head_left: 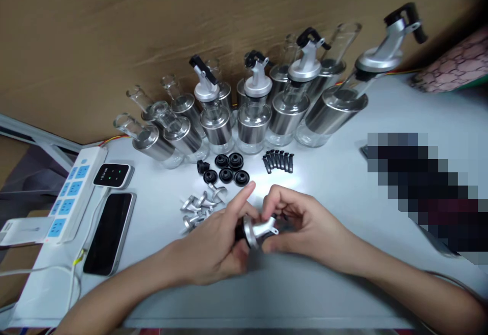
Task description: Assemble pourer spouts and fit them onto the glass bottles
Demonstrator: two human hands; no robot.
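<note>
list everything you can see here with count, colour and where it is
spout cap: one, silver with a black part, held between both hands
glass bottles: a dozen or so, clear with steel sleeves, in rows at the back; four carry silver spouts with black levers
black round seals: about six, black, in front of the bottles
black small levers: a row of about seven, black, right of the seals
silver spout pieces: a small pile, silver, left of the hands
phone: one, black, left side
small device: one, black with green lights, above the phone
power strip: one, white with blue sockets, far left
table: white
cardboard: brown, behind the bottles
left hand: grips the cap
right hand: fingers on the cap's spout
</note>
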